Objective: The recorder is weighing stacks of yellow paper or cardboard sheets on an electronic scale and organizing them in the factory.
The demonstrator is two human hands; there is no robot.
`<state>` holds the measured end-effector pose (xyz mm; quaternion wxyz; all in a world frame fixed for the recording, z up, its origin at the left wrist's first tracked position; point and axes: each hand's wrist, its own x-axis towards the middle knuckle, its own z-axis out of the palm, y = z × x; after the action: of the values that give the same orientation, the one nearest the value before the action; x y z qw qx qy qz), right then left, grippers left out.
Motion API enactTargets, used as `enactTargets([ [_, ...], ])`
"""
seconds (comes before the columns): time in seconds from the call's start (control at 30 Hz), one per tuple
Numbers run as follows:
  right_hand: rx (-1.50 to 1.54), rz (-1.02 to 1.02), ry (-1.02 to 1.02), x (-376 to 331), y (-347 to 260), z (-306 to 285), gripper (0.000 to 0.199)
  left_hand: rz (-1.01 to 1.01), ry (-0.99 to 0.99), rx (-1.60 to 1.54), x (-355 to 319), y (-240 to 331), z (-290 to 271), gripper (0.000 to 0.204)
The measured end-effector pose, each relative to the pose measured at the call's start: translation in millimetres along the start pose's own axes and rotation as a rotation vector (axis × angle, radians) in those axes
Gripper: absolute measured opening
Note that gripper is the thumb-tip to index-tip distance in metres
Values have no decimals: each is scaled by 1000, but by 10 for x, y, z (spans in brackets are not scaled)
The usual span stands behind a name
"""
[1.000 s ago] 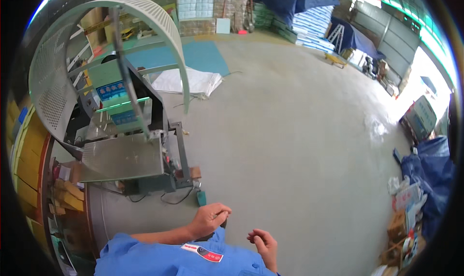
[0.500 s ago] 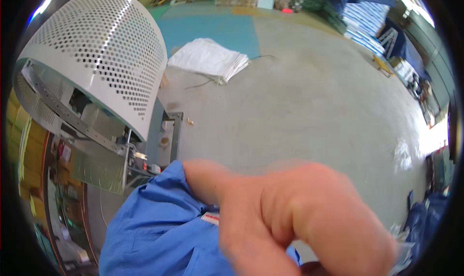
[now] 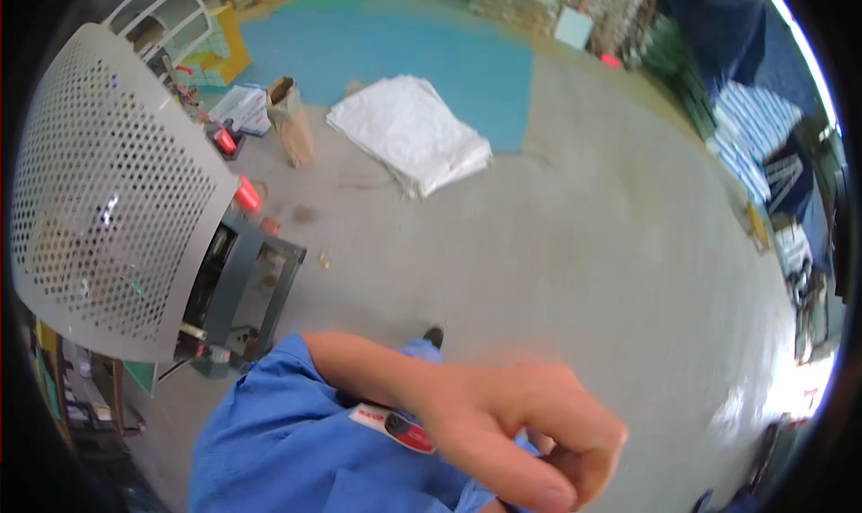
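1. The left hand (image 3: 516, 428) is hovering in front of the blue shirt (image 3: 296, 450), its fingers (image 3: 588, 428) lying half curled, perhaps at rest; whether they are holding anything is hidden.
2. The right hand is not showing clearly, so its state cannot be told.
3. Beyond the left fingers, leftward, white sacks (image 3: 409, 131) are lying flat, probably for steadiness.
4. Well left of them, a perforated guard (image 3: 99, 190) is curving, probably for shielding.

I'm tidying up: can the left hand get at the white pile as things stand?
Probably not: a stretch of grey floor seems to separate the left hand from the white pile.
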<state>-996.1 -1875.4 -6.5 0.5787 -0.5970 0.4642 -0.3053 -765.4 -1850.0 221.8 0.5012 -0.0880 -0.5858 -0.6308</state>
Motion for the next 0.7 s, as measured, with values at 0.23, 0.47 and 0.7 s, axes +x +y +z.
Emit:
enactTargets([
  [0.23,104,113,229,1923,-97,-562,21,-259,25,420,1398,-805,-2467,26],
  [0.47,149,243,155,4442,-57,-1471,20,-783,263,1285,716,-1494,-5841,46],
  [0.7,7,48,-154,7539,-1311,-1699,20,-1464,1015,1321,-637,-1189,-6875,51],
])
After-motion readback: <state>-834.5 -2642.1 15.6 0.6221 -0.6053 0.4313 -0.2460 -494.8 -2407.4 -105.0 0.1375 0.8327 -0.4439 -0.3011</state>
